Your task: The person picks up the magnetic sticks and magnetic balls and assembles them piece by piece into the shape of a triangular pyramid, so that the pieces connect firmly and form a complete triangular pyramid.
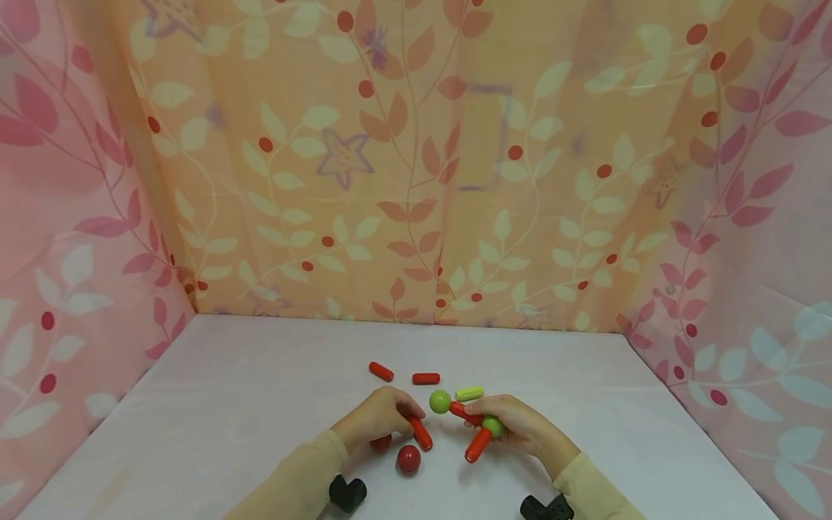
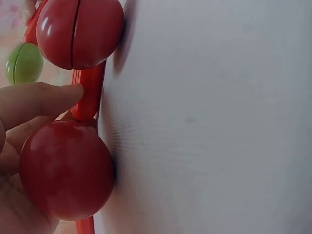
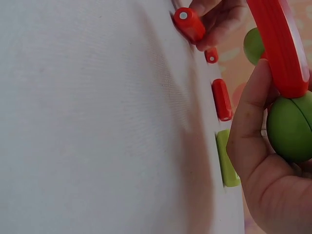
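Observation:
My left hand (image 1: 385,415) pinches a red rod (image 1: 422,434) low over the white table; one end of it shows a small silvery dot in the right wrist view. Beside that hand are two red balls: one (image 1: 409,459) in front, the other (image 1: 380,443) partly hidden under the palm. My right hand (image 1: 520,422) holds a joined piece made of two green balls and two red rods. One green ball (image 1: 440,401) forms its far end, and a red rod (image 1: 466,413) links it to the second green ball (image 1: 492,426). The other red rod (image 1: 478,445) points down toward me.
Farther back on the white table (image 1: 273,375) lie two loose red rods, one at the left (image 1: 380,371) and one (image 1: 426,378) near the middle. A yellow-green rod (image 1: 469,393) lies just behind my right hand. Patterned curtains (image 1: 416,166) enclose the back and sides.

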`<state>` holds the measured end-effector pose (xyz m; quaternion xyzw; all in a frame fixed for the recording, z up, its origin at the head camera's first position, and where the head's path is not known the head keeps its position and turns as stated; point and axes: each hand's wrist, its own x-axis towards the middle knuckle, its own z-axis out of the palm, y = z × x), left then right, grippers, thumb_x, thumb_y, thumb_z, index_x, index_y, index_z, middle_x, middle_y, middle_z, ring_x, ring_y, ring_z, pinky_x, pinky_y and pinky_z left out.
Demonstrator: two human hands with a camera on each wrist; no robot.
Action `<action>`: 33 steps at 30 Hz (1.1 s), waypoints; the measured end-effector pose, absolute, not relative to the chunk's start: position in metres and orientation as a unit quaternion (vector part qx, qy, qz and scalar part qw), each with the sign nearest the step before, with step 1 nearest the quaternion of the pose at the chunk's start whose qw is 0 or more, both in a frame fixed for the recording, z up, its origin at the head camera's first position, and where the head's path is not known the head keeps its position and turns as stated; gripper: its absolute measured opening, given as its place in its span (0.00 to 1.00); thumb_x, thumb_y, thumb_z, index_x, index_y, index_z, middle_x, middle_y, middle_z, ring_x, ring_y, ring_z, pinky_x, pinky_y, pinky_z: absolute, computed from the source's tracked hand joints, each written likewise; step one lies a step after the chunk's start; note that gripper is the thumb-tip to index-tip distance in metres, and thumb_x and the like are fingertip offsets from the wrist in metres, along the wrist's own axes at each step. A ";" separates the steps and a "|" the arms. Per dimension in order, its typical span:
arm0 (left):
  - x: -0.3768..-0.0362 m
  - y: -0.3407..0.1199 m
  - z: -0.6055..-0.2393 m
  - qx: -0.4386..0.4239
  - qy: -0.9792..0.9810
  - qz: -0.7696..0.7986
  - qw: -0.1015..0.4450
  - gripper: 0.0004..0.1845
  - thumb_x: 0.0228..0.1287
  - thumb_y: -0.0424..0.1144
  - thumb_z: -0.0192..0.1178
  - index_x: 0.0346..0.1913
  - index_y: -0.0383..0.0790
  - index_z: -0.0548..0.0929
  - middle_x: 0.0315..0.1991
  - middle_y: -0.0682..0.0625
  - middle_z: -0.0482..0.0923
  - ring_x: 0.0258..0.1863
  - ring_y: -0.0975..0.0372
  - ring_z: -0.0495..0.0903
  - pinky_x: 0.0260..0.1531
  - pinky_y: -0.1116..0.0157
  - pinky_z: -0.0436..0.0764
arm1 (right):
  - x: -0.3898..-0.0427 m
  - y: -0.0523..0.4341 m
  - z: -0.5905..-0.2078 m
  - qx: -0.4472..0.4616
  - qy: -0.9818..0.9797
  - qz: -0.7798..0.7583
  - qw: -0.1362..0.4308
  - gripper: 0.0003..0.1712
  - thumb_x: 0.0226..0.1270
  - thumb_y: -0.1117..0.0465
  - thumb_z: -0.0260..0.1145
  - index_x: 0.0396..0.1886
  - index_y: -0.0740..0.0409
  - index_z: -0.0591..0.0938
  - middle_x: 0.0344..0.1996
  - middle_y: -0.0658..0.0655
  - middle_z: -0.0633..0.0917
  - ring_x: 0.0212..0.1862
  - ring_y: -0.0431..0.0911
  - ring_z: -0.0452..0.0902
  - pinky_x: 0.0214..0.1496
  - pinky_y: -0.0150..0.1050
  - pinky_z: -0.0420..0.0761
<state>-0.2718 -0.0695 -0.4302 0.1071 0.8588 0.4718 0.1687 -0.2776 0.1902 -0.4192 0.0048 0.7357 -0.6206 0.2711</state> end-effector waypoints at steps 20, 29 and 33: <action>-0.272 -0.073 -0.427 0.115 0.883 0.427 0.155 0.11 0.54 0.31 0.72 0.41 0.46 0.90 0.36 0.54 0.85 0.37 0.61 0.77 0.40 0.63 0.77 | -0.278 0.191 -0.423 0.002 0.738 -0.623 0.260 0.22 0.65 0.51 0.67 0.49 0.64 0.82 0.30 0.49 0.86 0.35 0.42 0.78 0.38 0.31 0.78; -0.266 -0.088 -0.421 0.066 0.873 0.462 0.139 0.11 0.58 0.35 0.69 0.45 0.45 0.89 0.36 0.52 0.83 0.35 0.59 0.77 0.35 0.66 0.76 | -0.280 0.186 -0.424 0.003 0.725 -0.638 0.259 0.24 0.64 0.52 0.68 0.52 0.65 0.79 0.29 0.49 0.87 0.32 0.39 0.78 0.35 0.29 0.77; -0.263 -0.091 -0.417 0.057 0.869 0.472 0.139 0.12 0.59 0.36 0.69 0.46 0.45 0.89 0.37 0.52 0.83 0.36 0.59 0.76 0.35 0.66 0.76 | -0.280 0.183 -0.422 0.006 0.735 -0.630 0.251 0.23 0.64 0.51 0.67 0.51 0.64 0.81 0.29 0.49 0.86 0.33 0.41 0.79 0.36 0.30 0.77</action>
